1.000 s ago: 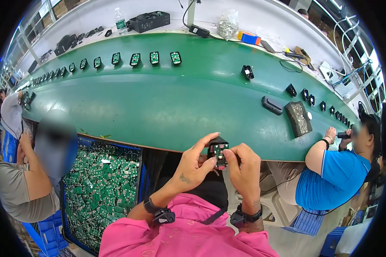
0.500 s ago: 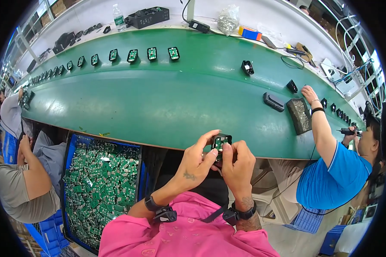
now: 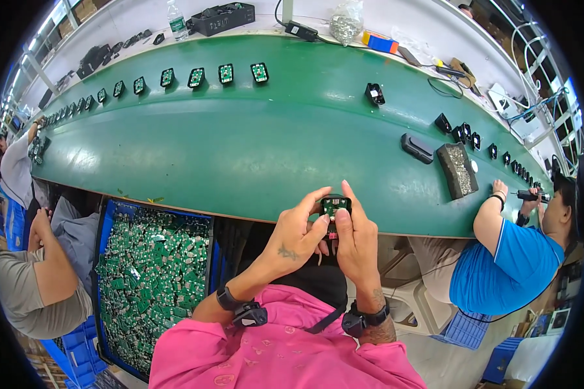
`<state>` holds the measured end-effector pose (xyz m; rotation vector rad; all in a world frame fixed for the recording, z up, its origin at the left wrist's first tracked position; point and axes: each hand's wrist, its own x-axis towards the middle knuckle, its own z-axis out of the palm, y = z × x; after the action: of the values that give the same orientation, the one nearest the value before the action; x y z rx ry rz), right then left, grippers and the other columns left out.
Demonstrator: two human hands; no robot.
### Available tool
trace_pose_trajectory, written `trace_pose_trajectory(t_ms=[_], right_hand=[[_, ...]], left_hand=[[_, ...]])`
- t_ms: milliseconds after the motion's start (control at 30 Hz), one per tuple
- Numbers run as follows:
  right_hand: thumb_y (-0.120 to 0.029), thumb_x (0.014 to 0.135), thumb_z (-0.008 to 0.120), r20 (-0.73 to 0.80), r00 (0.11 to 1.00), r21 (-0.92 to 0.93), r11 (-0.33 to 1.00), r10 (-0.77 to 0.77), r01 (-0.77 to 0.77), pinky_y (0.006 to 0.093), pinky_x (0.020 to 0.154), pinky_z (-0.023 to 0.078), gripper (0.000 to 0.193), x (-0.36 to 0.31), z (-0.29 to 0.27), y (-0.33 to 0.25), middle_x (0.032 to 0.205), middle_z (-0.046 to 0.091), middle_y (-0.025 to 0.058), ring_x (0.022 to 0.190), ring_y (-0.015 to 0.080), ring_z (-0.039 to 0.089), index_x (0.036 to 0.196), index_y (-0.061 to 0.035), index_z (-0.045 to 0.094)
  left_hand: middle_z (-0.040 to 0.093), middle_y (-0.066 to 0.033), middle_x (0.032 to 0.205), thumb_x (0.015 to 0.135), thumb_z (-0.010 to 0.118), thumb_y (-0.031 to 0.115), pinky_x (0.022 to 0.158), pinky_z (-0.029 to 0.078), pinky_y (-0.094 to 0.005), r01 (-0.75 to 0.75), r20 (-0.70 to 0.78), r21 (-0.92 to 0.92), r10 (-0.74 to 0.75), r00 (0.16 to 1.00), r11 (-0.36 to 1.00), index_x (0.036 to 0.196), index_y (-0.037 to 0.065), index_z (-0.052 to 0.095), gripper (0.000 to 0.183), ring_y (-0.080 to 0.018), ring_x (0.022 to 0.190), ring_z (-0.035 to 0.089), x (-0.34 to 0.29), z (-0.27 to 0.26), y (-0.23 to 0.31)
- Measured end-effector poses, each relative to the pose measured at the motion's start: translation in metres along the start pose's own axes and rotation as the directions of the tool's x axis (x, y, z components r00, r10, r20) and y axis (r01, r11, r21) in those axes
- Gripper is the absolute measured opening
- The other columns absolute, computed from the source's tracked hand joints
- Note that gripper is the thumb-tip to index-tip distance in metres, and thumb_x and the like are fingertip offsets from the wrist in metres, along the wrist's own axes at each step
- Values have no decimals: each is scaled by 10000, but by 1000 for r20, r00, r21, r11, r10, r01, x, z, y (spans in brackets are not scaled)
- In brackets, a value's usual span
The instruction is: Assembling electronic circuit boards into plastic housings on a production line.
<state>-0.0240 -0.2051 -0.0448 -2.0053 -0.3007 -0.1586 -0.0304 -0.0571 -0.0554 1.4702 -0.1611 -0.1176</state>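
Between my two hands, just over the near edge of the green workbench (image 3: 240, 155), is a black plastic housing with a green circuit board (image 3: 336, 206) inside it. My left hand (image 3: 296, 235) grips the housing's left side, thumb close to the board. From the right, my right hand (image 3: 359, 238) holds it with the thumb pressed on the board's lower part and the index finger stretched along the side. A small red piece (image 3: 333, 235) shows below the housing between my hands; what it belongs to is hidden.
A blue bin (image 3: 212, 259) full of loose circuit boards stands at my left. Board-filled housings (image 3: 226, 74) line the bench's far side. At right lie more black housings (image 3: 374, 94), a dark closed case (image 3: 417, 149) and an open box of small parts (image 3: 457, 170). Co-workers sit on both sides.
My right fingers have straightened along the housing, and it sits more upright between my hands. The right-hand co-worker's arm has drawn back from the black housings toward their body.
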Motion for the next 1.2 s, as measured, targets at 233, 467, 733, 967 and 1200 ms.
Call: trace_pose_trajectory(t_ms=[233,467,733,967,1200], right_hand=[[-139,998,550,-173,984,123,990,-42,64,321,622,511,346,25,17,18,797,657,128,642,148,613,1320,-21,595],[-206,1022,545,-30,976,94,973,215,-211,287,595,505,382,130,1,70,812,655,79,664,105,611,1320,29,589],[-236,949,650,3,1000,-363,932,-3,4,322,704,525,344,203,-18,133,871,703,159,756,186,655,1165,31,670],[-237,986,632,70,996,-411,912,50,-17,262,690,462,315,202,-26,159,857,623,28,748,114,537,1180,9,666],[-238,996,620,37,999,-355,935,6,8,265,732,467,331,167,-15,134,918,647,50,796,127,560,1181,34,656]], left_hand=[[650,-85,860,981,482,44,527,529,-264,-62,-39,181,70,997,982,1402,-24,466,427,-107,570,630,25,-4,3],[648,-122,807,982,463,96,508,540,-315,-130,20,272,129,991,953,1302,-10,497,338,-162,564,661,171,-29,-30],[688,-215,878,692,715,56,668,558,-444,-37,-176,821,313,933,570,1050,9,674,363,-399,760,680,350,-165,-54],[556,-289,1115,829,605,34,753,558,-520,55,-477,699,408,778,713,1111,-73,542,308,-478,904,652,317,-137,-25],[681,-150,862,884,590,221,690,537,-445,90,-310,886,439,844,454,919,62,692,192,-345,797,669,-11,-215,39]])
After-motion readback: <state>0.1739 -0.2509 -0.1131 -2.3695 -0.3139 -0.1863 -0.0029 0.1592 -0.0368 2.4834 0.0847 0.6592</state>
